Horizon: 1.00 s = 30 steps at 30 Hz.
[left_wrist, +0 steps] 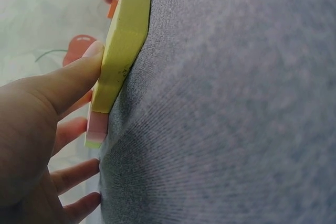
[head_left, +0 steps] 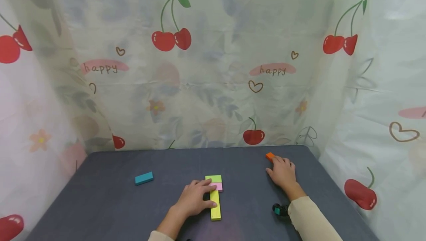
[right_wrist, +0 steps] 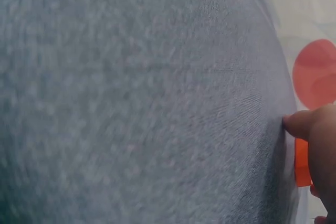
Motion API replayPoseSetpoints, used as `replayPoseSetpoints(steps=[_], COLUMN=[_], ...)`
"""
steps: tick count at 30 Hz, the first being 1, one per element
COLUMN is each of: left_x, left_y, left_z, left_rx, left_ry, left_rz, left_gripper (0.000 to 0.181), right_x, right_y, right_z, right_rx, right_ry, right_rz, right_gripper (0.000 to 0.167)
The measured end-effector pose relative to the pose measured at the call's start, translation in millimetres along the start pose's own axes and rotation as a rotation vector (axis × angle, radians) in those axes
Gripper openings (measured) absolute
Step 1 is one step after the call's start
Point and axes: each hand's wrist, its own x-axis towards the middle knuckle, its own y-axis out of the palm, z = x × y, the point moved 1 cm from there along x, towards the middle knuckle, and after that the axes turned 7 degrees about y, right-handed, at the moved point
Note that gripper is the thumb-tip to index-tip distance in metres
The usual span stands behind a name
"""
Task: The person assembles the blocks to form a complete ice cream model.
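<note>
In the head view a yellow block (head_left: 215, 211) lies lengthwise at the centre. A pink block (head_left: 219, 187) crosses its far end, with a light green block (head_left: 213, 178) beyond. My left hand (head_left: 194, 197) rests over this row, its thumb on the yellow block and fingertips by the pink and green ones. The left wrist view shows spread, fairly straight fingers. At the far right, my right hand (head_left: 283, 173) has a fingertip at an orange block (head_left: 270, 156). Its thumb (right_wrist: 299, 124) touches the cloth nearby in the right wrist view; the fingers partly hide the block.
A blue block (head_left: 144, 178) lies alone on the left of the dark grey cloth-covered table (head_left: 110, 207). A black wrist strap with a green face (head_left: 279, 210) shows near the right sleeve. Printed curtains (head_left: 206, 67) surround the table's back and sides.
</note>
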Motion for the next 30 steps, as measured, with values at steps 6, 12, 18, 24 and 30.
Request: replayPoseSetpoints(steps=[6,12,18,24,30], left_x=[0.1,-0.7,-1.2,-0.6,-0.9], left_y=[-0.5,-1.9,-1.8,-0.8,0.1], left_z=[-0.5,-1.8,-2.5,-2.0,-0.4], left_rx=[-0.020,-0.026,-0.028,-0.036,-0.036], left_ry=[-0.016,-0.020,-0.009,-0.016,-0.013], left_rz=[0.012,0.009,-0.003,0.005,0.006], left_gripper=[0.059,0.058,0.058,0.058,0.058], right_x=[-0.5,-0.8,-0.8,-0.3,1.2], right_y=[-0.3,1.3,1.9,3.5,6.4], right_z=[-0.4,-2.4,-4.3,-5.1,-3.8], right_rx=[0.027,0.032,0.033,0.020,0.008], right_ry=[0.041,0.041,0.026,0.007,0.001], right_rz=[0.061,0.062,0.056,0.046,0.045], right_gripper=[0.057,0.057,0.056,0.055,0.055])
